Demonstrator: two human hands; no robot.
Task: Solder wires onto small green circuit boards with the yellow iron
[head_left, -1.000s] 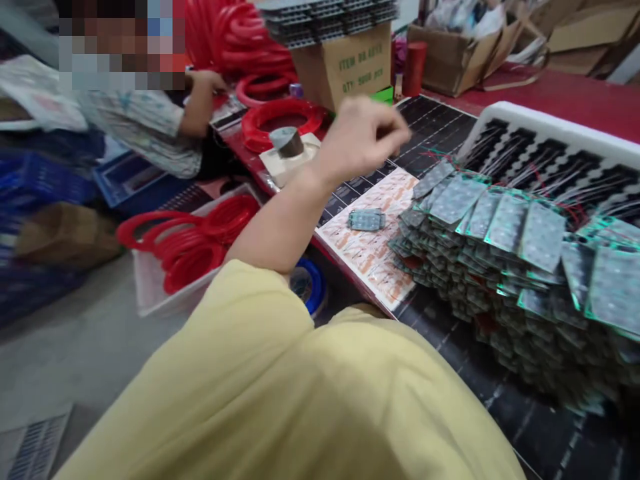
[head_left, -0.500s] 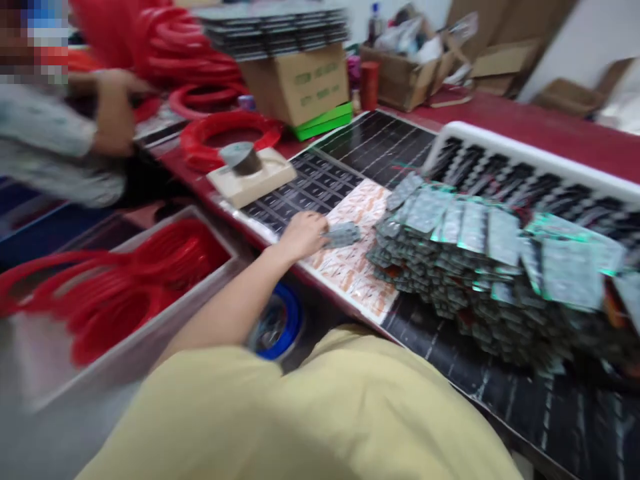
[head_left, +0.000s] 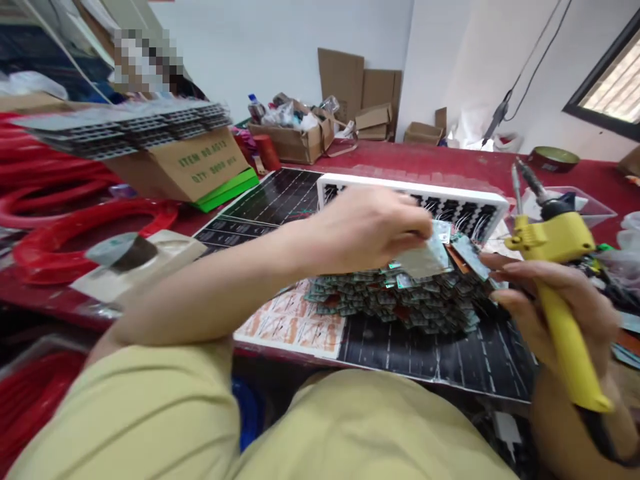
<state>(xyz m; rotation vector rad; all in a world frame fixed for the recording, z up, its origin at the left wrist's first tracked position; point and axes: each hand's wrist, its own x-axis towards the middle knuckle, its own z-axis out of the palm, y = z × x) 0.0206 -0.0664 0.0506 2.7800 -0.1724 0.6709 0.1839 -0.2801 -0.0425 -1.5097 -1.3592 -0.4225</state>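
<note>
Head view: left hand grip pinching a small circuit board above the board pile; right hand grip wrapped round yellow soldering iron.

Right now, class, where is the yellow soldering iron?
In the head view, the yellow soldering iron is on the right, held in the right hand, tip pointing up, just right of the pile of circuit boards.
</note>
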